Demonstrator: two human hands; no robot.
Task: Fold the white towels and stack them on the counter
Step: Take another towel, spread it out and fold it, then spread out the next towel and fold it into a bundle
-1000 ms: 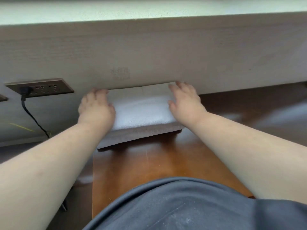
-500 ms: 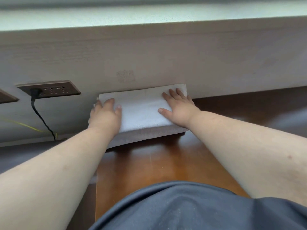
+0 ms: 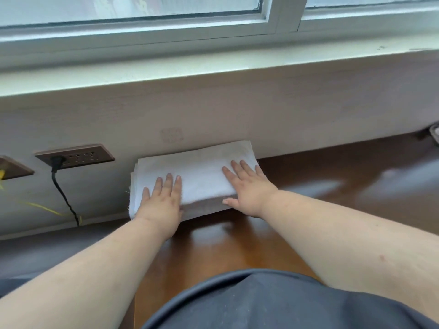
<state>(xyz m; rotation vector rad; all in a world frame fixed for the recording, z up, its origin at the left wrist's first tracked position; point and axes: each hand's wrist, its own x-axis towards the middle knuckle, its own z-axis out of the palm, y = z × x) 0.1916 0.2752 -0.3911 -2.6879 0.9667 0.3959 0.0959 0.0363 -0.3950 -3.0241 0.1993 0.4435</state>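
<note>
A stack of folded white towels (image 3: 197, 173) lies on the brown wooden counter (image 3: 308, 186), pushed up against the pale wall under the window. My left hand (image 3: 161, 200) lies flat on the stack's near left corner with straight fingers. My right hand (image 3: 247, 186) presses flat on the stack's right end, its thumb over the front edge. The stack's front side shows several layers in shadow.
A brown wall socket strip (image 3: 76, 156) with a black plug and cable (image 3: 64, 193) sits left of the towels. A yellow wire (image 3: 38, 206) runs along the wall. The window sill (image 3: 213, 65) is above. A dark object (image 3: 434, 136) shows at the far right edge.
Both hands slid from the far edge of the stack back toward its near edge, staying flat on top. The camera tilted up, bringing the window into view.
</note>
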